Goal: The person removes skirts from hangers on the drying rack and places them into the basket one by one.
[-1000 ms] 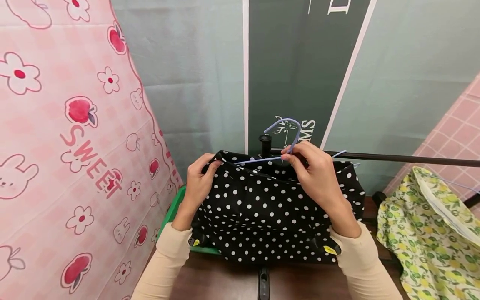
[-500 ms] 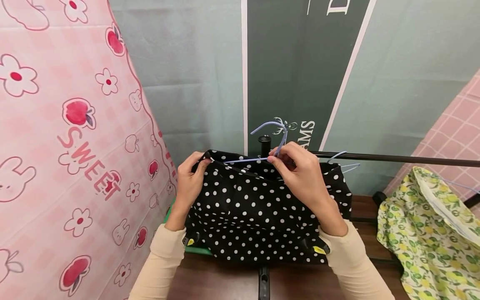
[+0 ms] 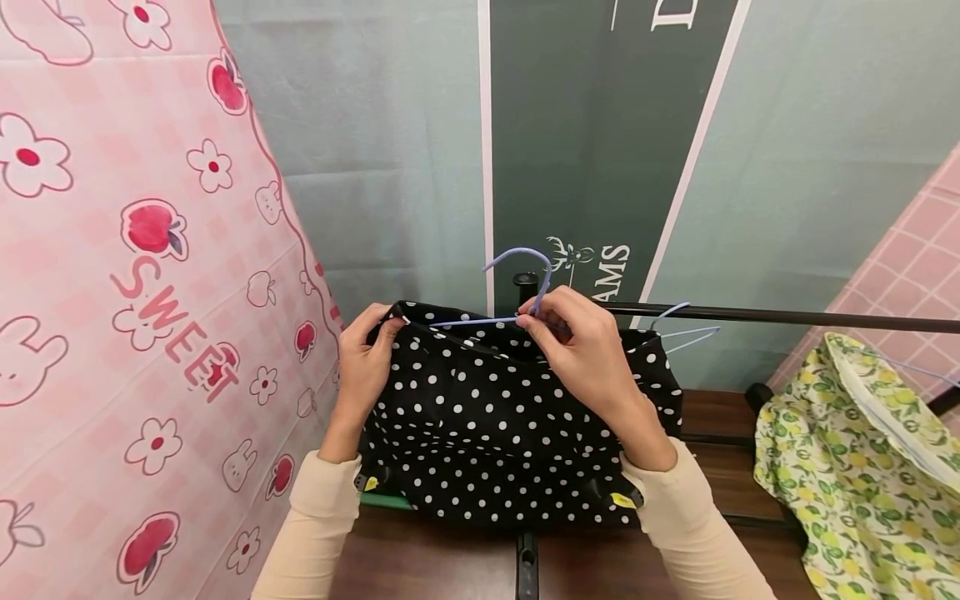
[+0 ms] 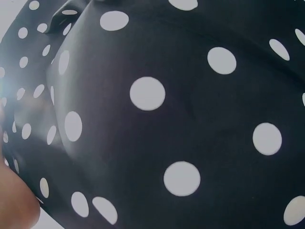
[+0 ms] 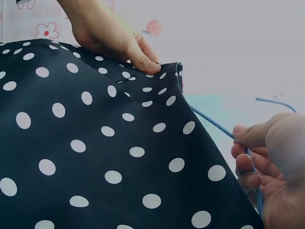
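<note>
A black polka-dot garment (image 3: 480, 400) spreads between both hands, its upper edge parted. My left hand (image 3: 365, 358) pinches the left top corner, thumb in front. My right hand (image 3: 588, 354) grips a blue-violet clothes hanger (image 3: 472, 322) at the base of its hook. One arm of the hanger runs left into the garment's opening, and the hook stands above the fingers. Cloth hides the hanger's lower part. In the right wrist view, the hanger (image 5: 213, 121) passes behind the garment's edge. The left wrist view is mostly filled by dotted cloth (image 4: 190, 109).
A black rack rail (image 3: 795, 317) runs right from a post (image 3: 527, 287). Another hanger (image 3: 693, 336) shows beside the garment. A lemon-print cloth item (image 3: 862, 450) hangs at right. A green bin edge (image 3: 386, 501) peeks out below, over a brown wooden surface (image 3: 435, 554).
Both hands, the garment and the hanger have shifted left together. The hanger's hook has turned further left, and more of the second hanger is uncovered on the right.
</note>
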`<move>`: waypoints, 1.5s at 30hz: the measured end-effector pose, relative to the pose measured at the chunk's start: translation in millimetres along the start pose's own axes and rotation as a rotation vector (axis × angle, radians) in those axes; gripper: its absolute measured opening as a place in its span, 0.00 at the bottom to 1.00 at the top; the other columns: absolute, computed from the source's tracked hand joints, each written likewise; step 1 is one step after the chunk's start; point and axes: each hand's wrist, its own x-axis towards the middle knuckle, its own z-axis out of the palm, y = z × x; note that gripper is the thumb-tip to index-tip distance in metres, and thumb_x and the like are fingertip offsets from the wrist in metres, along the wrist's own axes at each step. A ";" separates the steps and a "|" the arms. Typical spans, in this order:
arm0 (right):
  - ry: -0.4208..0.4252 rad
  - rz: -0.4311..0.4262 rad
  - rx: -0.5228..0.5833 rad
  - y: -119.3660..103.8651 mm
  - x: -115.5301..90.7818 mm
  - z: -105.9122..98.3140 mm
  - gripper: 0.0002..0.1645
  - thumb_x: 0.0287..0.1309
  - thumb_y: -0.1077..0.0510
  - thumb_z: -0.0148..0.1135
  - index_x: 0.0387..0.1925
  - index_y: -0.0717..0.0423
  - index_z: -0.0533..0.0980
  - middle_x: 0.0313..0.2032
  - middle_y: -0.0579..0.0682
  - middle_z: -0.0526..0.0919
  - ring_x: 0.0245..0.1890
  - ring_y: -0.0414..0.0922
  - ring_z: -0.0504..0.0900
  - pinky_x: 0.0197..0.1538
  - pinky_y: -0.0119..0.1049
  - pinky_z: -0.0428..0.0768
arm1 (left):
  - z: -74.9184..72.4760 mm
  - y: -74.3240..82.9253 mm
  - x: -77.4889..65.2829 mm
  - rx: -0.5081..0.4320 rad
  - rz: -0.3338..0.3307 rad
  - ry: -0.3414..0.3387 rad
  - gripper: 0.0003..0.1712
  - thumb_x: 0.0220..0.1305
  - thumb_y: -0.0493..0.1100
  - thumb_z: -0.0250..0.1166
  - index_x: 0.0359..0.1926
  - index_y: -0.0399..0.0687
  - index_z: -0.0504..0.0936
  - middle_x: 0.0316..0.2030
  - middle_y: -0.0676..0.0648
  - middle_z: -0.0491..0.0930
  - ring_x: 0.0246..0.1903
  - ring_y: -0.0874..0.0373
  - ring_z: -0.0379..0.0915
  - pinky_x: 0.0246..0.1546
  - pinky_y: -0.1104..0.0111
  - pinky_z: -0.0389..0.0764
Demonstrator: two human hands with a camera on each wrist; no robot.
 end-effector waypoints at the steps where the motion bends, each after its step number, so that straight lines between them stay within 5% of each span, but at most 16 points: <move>1: -0.001 -0.001 0.001 -0.8 0.2 0.7 0.05 0.63 0.65 0.76 0.36 0.59 0.84 0.37 0.50 0.88 0.26 0.36 0.71 0.30 0.23 0.68 | -0.9 0.2 0.0 -0.001 0.003 0.003 0.04 0.68 0.30 0.67 0.40 0.34 0.88 0.37 0.57 0.84 0.37 0.68 0.76 0.43 0.76 0.75; 21: -0.009 0.015 0.063 -9.1 7.4 17.5 0.04 0.64 0.66 0.74 0.39 0.57 0.86 0.35 0.48 0.87 0.26 0.37 0.72 0.31 0.24 0.70 | -18.7 1.4 5.1 -0.006 0.015 0.056 0.16 0.71 0.42 0.67 0.38 0.28 0.86 0.37 0.65 0.84 0.36 0.70 0.75 0.42 0.77 0.74; 45: 0.014 -0.054 0.103 -12.8 19.7 47.6 0.02 0.69 0.62 0.71 0.40 0.58 0.85 0.37 0.50 0.86 0.27 0.38 0.73 0.32 0.24 0.71 | -43.5 -1.9 14.8 0.019 0.015 0.148 0.21 0.69 0.44 0.68 0.38 0.23 0.83 0.36 0.67 0.83 0.35 0.71 0.75 0.40 0.79 0.75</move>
